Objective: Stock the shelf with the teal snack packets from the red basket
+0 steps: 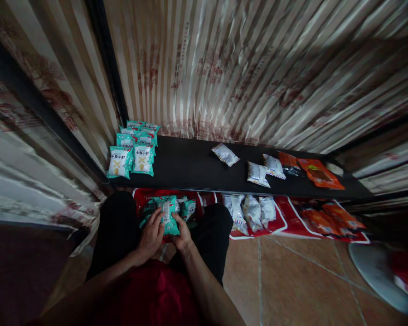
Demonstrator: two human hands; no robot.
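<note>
Between my knees, a teal snack bag (169,215) is held by both hands above a red basket (200,203). My left hand (152,235) lies against its left side with the fingers over the front. On its right edge my right hand (182,233) grips with the thumb in front; its other fingers are mostly hidden. More teal snack bags (189,208) lie in the basket behind the held one. At the left end of the black shelf (187,158), several teal snack bags (143,158) stand upright in two columns, one row behind another.
White snack bags (225,155) lie on the shelf's middle and right, beside orange packets (320,174). Below stand red baskets with white bags (253,213) and orange packets (329,217). A striped curtain (204,68) hangs behind; a round grey object (377,276) is at the lower right.
</note>
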